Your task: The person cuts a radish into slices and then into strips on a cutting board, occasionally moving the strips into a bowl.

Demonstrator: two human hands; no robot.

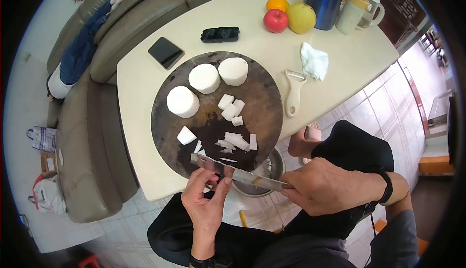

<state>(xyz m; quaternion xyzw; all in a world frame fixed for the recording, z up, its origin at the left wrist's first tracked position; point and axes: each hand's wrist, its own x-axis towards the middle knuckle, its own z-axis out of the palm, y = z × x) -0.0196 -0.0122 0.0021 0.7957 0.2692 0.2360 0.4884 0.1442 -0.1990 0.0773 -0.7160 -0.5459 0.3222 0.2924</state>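
My right hand (315,185) is closed round the handle of a knife (242,176), whose blade reaches left over the near edge of the round dark cutting board (262,93). At the blade's left part, my left hand (206,195) has its thumb and fingers bent close to the metal; whether they grip it or something small is hidden. Three thick white pieces (183,101) stand at the back left of the board. White chunks (229,112) lie in the middle, thin white slices (236,141) nearer the blade, and a single wedge (186,135) to the left.
On the table (138,117) are a phone (166,52), a black object (220,34), a peeler (294,93), a white cloth (314,62), fruit (301,18) and a blue bottle (326,1). A metal bowl (276,166) sits below the edge. Another person lies on the sofa (104,146).
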